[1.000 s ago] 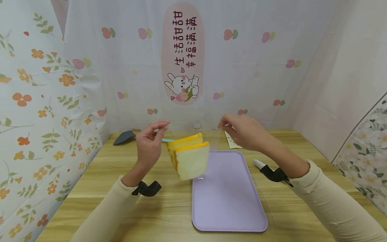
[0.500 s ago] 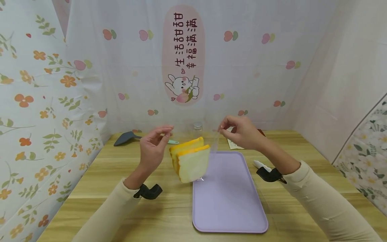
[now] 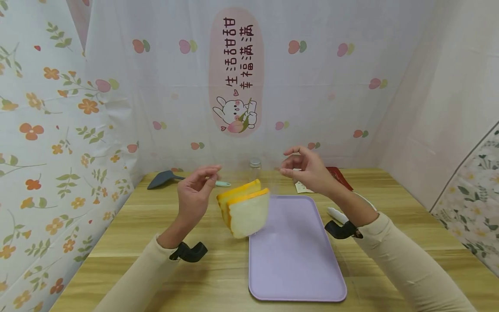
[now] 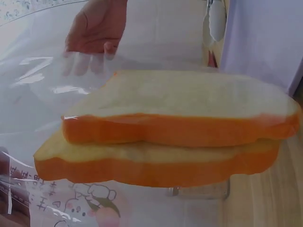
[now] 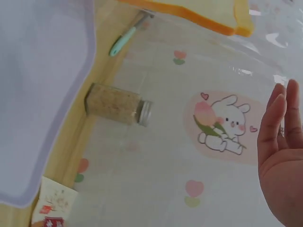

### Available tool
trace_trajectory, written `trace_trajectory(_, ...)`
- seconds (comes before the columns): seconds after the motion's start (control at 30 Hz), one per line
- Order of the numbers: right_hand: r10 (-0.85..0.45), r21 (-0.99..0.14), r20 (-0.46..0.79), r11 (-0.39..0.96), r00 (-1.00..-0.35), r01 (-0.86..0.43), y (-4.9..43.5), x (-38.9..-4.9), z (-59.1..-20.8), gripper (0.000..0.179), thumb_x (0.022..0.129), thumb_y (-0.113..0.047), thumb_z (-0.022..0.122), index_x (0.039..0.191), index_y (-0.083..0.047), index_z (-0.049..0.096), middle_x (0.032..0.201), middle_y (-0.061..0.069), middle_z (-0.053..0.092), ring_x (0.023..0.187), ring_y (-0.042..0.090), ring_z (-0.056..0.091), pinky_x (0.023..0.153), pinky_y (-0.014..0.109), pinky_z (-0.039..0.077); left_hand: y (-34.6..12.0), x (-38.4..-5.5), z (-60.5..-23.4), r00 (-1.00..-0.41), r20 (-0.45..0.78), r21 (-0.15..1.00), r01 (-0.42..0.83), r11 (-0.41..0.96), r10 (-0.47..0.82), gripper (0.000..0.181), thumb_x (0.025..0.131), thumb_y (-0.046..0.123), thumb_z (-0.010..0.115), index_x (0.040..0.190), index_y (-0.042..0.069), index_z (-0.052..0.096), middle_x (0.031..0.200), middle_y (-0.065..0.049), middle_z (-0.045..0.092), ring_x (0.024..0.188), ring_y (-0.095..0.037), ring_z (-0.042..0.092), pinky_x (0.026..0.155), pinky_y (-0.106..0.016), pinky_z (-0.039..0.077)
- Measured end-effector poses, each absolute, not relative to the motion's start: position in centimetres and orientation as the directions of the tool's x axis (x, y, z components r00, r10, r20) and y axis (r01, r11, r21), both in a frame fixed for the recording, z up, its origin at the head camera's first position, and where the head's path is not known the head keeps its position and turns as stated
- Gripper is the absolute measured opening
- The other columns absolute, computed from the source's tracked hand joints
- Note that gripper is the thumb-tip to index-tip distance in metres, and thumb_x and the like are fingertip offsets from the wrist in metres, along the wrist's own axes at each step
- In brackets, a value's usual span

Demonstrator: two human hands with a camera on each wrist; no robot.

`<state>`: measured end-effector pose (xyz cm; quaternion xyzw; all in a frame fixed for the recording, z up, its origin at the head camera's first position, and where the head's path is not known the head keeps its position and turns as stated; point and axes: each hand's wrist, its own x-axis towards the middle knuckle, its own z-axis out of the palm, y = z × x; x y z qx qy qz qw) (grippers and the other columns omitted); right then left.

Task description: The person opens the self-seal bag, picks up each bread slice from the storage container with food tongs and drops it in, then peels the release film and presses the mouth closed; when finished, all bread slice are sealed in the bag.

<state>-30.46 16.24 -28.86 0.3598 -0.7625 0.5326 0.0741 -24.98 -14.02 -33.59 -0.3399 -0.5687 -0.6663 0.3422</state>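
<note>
Since a second ago my right hand let go and spread loose, so only my left hand pinches the clear bag with two bread slices hanging above the counter beside the purple tray — I'd re-pinch that corner first.

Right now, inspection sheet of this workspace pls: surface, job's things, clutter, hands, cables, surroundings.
Surface: wooden table, with a lilac tray lying flat on it.
Job's things: clear bag held up in the air; two bread slices inside it.
Clutter: spatula, jar, paper slip, red packet, white object by the right wrist.
Hands: left hand pinches the bag's edge; right hand at the other edge, grip unclear.
Cables: nothing seen.
Surroundings: floral curtains on three sides, rabbit sign behind.
</note>
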Motion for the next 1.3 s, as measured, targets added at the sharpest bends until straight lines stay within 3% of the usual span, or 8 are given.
trace_trajectory(0.13,-0.491,-0.835,0.429,0.104,-0.758,-0.540,16.1,-31.5,-30.0,0.028,0.099,-0.010,0.061,0.125,0.000,0.056,0.112,0.013,0.070,0.096,0.026,0.064,0.062,0.029,0.056,-14.1,-25.0,-33.6,-0.531,0.845,0.521,0.844,-0.130,-0.061,0.016,0.093,-0.011,0.059,0.104,-0.007,0.071,0.109,0.001,0.072,0.087,-0.015,0.067,0.071,-0.021,0.052)
trace_trajectory(0.47,-0.450,-0.863,0.304,0.244,-0.840,-0.443,12.9,-34.2,-31.3,0.046,0.101,-0.027,0.060,0.142,-0.007,0.052,0.142,0.009,0.055,0.125,0.029,0.055,0.093,0.049,0.053,-14.6,-25.1,-33.5,-0.537,0.843,0.529,0.832,-0.168,-0.005,0.012,0.094,-0.009,0.060,0.102,-0.016,0.066,0.107,0.000,0.073,0.087,-0.017,0.069,0.070,-0.021,0.053)
trace_trajectory(0.57,-0.466,-0.881,0.273,0.229,-0.841,-0.413,12.2,-35.2,-31.0,0.045,0.100,-0.027,0.061,0.139,-0.005,0.055,0.135,0.010,0.061,0.120,0.027,0.059,0.094,0.045,0.052,-14.7,-25.2,-33.4,-0.528,0.849,0.519,0.832,-0.195,0.005,0.012,0.094,-0.008,0.061,0.101,-0.017,0.065,0.107,-0.001,0.073,0.086,-0.018,0.069,0.070,-0.020,0.054)
trace_trajectory(0.7,-0.442,-0.910,0.264,0.180,-0.857,-0.373,12.3,-35.6,-30.6,0.033,0.099,-0.019,0.063,0.122,0.004,0.064,0.115,0.017,0.070,0.100,0.022,0.067,0.087,0.038,0.055,-14.6,-25.3,-33.5,-0.519,0.855,0.510,0.841,-0.178,-0.005,0.015,0.095,-0.007,0.061,0.103,-0.019,0.064,0.108,0.000,0.073,0.087,-0.015,0.069,0.070,-0.021,0.054)
trace_trajectory(0.87,-0.378,-0.877,0.354,0.184,-0.855,-0.444,13.5,-35.0,-30.6,0.026,0.099,-0.017,0.063,0.111,0.006,0.066,0.101,0.009,0.074,0.087,0.014,0.070,0.081,0.037,0.056,-15.0,-25.4,-33.7,-0.526,0.846,0.516,0.849,-0.112,-0.091,0.015,0.092,-0.014,0.060,0.106,-0.017,0.065,0.103,-0.001,0.075,0.084,-0.013,0.071,0.068,-0.019,0.053)
trace_trajectory(1.03,-0.336,-0.832,0.459,0.162,-0.822,-0.530,14.7,-33.9,-30.5,0.021,0.099,-0.014,0.062,0.105,0.007,0.065,0.093,0.002,0.075,0.082,0.013,0.071,0.071,0.030,0.056,-15.5,-25.4,-33.9,-0.564,0.819,0.554,0.826,-0.107,-0.111,0.022,0.092,-0.014,0.060,0.114,-0.010,0.063,0.105,-0.003,0.075,0.087,-0.013,0.072,0.075,-0.020,0.055)
trace_trajectory(1.17,-0.344,-0.786,0.517,0.172,-0.784,-0.594,15.2,-33.4,-30.4,0.018,0.099,-0.012,0.063,0.102,0.006,0.066,0.091,0.007,0.075,0.081,0.014,0.070,0.066,0.025,0.054,-15.4,-25.3,-33.7,-0.613,0.778,0.597,0.789,-0.143,-0.133,0.031,0.093,-0.011,0.060,0.122,0.001,0.060,0.106,-0.002,0.075,0.087,-0.014,0.073,0.086,-0.025,0.055)
trace_trajectory(1.3,-0.363,-0.745,0.553,0.188,-0.750,-0.640,15.3,-32.8,-30.2,0.018,0.097,-0.009,0.065,0.109,0.005,0.068,0.091,0.015,0.074,0.081,0.019,0.070,0.063,0.023,0.051,-15.0,-25.1,-33.3,-0.650,0.743,0.622,0.759,-0.195,-0.159,0.029,0.092,-0.010,0.062,0.121,-0.003,0.063,0.102,-0.003,0.076,0.084,-0.015,0.074,0.088,-0.028,0.055)
